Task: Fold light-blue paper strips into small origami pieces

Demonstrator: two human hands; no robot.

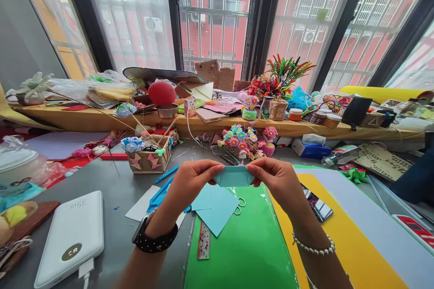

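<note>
Between my two hands a small piece of folded light-blue paper (234, 177) is held up above the desk. My left hand (195, 179) pinches its left end between thumb and fingers. At the right end, my right hand (274, 178) grips it the same way. Below lies a flat light-blue paper sheet (217, 214) on a green folder (244, 248). The handles of a pair of scissors (238, 210) stick out beside the sheet, its blades hidden. A small patterned ruler (204, 241) rests on the folder's left side.
A white power bank (73, 235) with a cable lies at left. Blue paper strips (162, 194) are near my left wrist. A phone (317, 203) lies on yellow paper (325, 235) at right. Behind stand a basket (149, 160) and colourful craft flowers (242, 140).
</note>
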